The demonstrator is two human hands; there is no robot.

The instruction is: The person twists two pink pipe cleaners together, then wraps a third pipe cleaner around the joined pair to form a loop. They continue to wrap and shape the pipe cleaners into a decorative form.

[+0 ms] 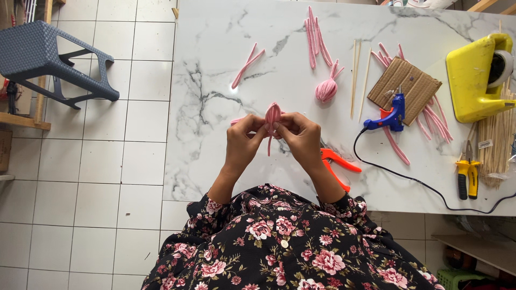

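Note:
A pink bud made of folded pipe cleaners [272,114] is pinched between both my hands above the white marble table [215,75]. My left hand [242,141] grips its left side with fingers curled. My right hand [301,135] grips its right side. A loose pink end hangs down between my thumbs. A finished pink bud [326,88] lies further back on the table. Loose pink pipe cleaners [314,36] lie behind it, and a bent pair of pink pipe cleaners [246,65] lies to the left.
Orange-handled scissors [337,164] lie beside my right wrist. A blue glue gun [392,114] with a black cord rests by a cardboard square [411,86]. Wooden skewers [355,75], a yellow tape dispenser [475,75] and yellow pliers [468,174] sit right. A grey stool [48,59] stands left.

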